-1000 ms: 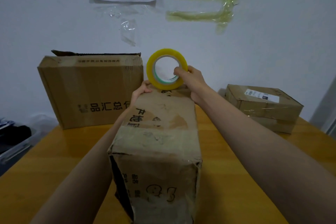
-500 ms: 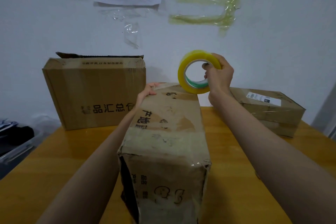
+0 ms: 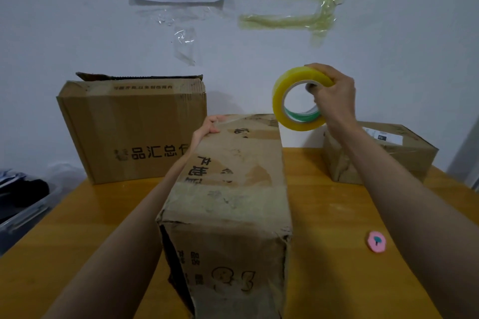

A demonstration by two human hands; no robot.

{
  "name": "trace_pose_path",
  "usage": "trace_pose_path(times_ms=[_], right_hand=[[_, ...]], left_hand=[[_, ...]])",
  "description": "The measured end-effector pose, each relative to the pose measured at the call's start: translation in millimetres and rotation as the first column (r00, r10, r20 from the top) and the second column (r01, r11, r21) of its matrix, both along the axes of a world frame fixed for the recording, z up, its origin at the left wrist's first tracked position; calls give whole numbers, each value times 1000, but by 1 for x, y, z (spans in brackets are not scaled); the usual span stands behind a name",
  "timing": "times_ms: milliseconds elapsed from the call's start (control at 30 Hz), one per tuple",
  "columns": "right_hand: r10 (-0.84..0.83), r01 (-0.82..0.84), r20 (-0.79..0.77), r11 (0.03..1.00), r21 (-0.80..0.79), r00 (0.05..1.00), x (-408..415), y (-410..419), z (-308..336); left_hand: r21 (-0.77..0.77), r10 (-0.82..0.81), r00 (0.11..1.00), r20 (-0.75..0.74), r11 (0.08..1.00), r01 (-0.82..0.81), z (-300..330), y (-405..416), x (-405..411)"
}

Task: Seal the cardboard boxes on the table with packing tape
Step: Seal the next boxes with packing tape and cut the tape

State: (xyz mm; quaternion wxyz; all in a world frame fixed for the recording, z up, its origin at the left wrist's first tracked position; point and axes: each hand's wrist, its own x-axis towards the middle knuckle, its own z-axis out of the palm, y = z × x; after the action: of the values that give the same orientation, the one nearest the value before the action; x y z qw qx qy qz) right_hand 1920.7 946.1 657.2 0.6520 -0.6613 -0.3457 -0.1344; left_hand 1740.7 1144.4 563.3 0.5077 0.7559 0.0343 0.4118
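Note:
A worn, tall cardboard box (image 3: pixel 233 189) stands in front of me on the wooden table (image 3: pixel 337 215). My left hand (image 3: pixel 207 128) grips its far top-left corner, fingers curled over the edge, with a clear strip of tape stretched by the fingers. My right hand (image 3: pixel 334 97) holds a yellow roll of packing tape (image 3: pixel 298 98) in the air, just above and right of the box's far top-right corner, thumb inside the core. A faint clear strip seems to run from the roll toward my left hand.
A large cardboard box (image 3: pixel 129 129) with a raised flap stands at the back left against the wall. A low taped box (image 3: pixel 404 147) lies at the back right. A small pink round object (image 3: pixel 376 241) lies on the table at the right. A grey bin (image 3: pixel 23 202) sits off the table's left edge.
My right hand has carried the tape roll from the box's far top edge up and to the right. My left hand has stayed on the far left corner.

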Motion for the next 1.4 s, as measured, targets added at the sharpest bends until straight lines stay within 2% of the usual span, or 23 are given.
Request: trace_pose_path(times_ms=[67, 100, 133, 167, 200, 233, 267, 300, 333, 367, 400, 433, 467, 533, 633, 700, 800, 900, 967, 1033, 1100, 1233, 1400], right_hand=[[-17, 18, 32, 998, -52, 999, 8, -13, -6], [-20, 22, 37, 998, -65, 999, 10, -18, -12], [-23, 25, 31, 998, -65, 999, 12, -21, -18], [-27, 27, 17, 998, -57, 999, 14, -22, -24], [-34, 34, 2, 998, -52, 999, 14, -22, -30], [-40, 39, -16, 998, -44, 999, 15, -22, -35], [-43, 42, -34, 999, -30, 998, 14, -21, -40], [-44, 43, -55, 999, -7, 998, 13, -21, -45], [-46, 47, -77, 999, 19, 996, 10, -22, -50], [-49, 54, -100, 998, 44, 994, 8, -22, -56], [-50, 58, -120, 996, 66, 992, 5, -23, -60], [-47, 58, -132, 995, 82, 990, 3, -24, -64], [-43, 54, -138, 995, 84, 990, 1, -25, -67], [-48, 55, -145, 997, 45, 988, 0, -26, -73], [-92, 95, -163, 995, 9, 982, -3, -28, -81], [-92, 96, -172, 995, 16, 981, -4, -30, -83], [-64, 62, -228, 998, -16, 972, -4, -35, -85], [-35, 36, -401, 999, -7, 915, -4, -35, -91], [-25, 35, -497, 999, 10, 867, -6, -32, -93], [-34, 44, -540, 999, 5, 841, -6, -29, -91], [-42, 47, -548, 999, -6, 835, -6, -28, -87], [-31, 34, -575, 999, -5, 817, -6, -28, -87], [-32, 45, -591, 999, 8, 806, -6, -25, -91]], left_hand=[[35, 59, 998, 20, 998, -60, -14, 6, -5], [188, 107, 994, 10, 976, -107, -12, 7, -14], [224, 156, 988, -13, 963, -149, 1, -2, -14], [311, 150, 988, -22, 941, -136, -5, 4, -5], [300, 47, 998, -32, 953, -35, -8, 3, -3], [350, 54, 998, -19, 936, -44, -11, 8, 0], [303, 16, 1000, 2, 953, -15, -14, 8, -1], [279, 65, 998, 7, 958, -65, -15, 11, 1], [143, -6, 1000, 9, 990, 5, -16, 14, 4], [118, 8, 1000, -11, 993, -6, -7, 3, 5], [9, -11, 1000, -24, 1000, 11, -1, -4, 1], [7, 34, 999, -40, 999, -33, -2, 2, 7], [-106, 39, 994, -105, 993, -50, 2, -3, 5], [-124, 72, 984, -162, 988, -93, 5, -6, 5], [26, 122, 948, -293, 992, -120, 14, -5, 2], [13, -46, 935, -351, 998, 55, 22, 3, -3], [104, -40, 862, -505, 989, 107, 36, 1, -8], [239, 63, 769, -636, 964, 119, 51, 6, -4], [354, 191, 655, -731, 927, 125, 69, -6, -4], [467, 309, 521, -795, 861, 202, 81, -21, 2], [554, 403, 459, -792, 791, 261, 83, -38, 11], [594, 456, 444, -772, 765, 247, 81, -52, 18], [571, 353, 549, -758, 766, 295, 83, -51, 7]])
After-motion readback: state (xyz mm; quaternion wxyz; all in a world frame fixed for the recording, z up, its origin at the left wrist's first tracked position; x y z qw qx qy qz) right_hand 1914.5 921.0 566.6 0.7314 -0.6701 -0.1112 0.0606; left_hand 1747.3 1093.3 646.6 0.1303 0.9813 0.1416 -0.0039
